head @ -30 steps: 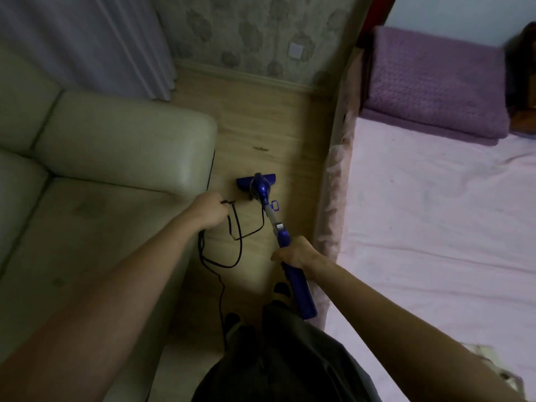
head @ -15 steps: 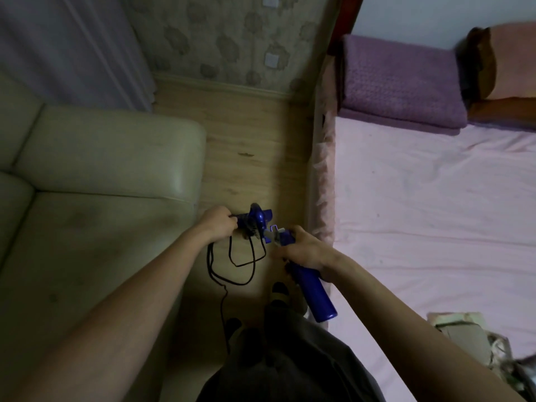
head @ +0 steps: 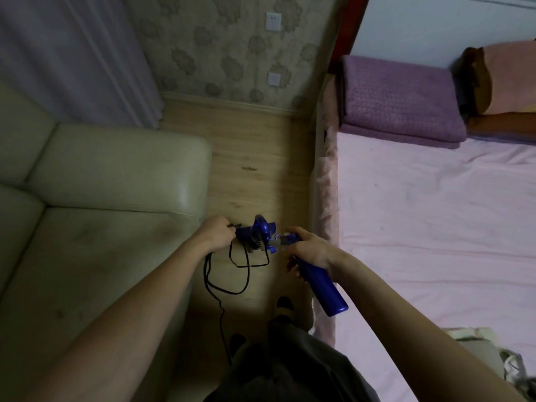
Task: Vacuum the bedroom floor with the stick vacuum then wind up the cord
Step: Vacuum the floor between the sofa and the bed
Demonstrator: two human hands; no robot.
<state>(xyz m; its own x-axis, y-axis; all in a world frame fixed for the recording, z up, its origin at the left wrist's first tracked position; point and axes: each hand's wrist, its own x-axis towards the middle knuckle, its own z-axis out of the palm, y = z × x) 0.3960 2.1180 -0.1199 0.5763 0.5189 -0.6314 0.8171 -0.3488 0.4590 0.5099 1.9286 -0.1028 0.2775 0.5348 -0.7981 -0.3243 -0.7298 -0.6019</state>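
The blue stick vacuum stands on the wooden floor between the sofa and the bed, seen nearly end-on. Its blue floor head lies just beyond my hands. My right hand grips the vacuum's handle near the top of the tube. My left hand holds the black cord beside the floor head. The cord hangs in loose loops below that hand and trails back toward my feet.
A beige leather sofa fills the left side. A bed with a pink sheet and a folded purple blanket fills the right. Wallpapered wall with two sockets and a curtain lie ahead. A bag sits on the bed's near corner.
The vacuum head has been drawn back toward me along the floor strip, and the view has tilted up. Both hands keep their holds on cord and handle.
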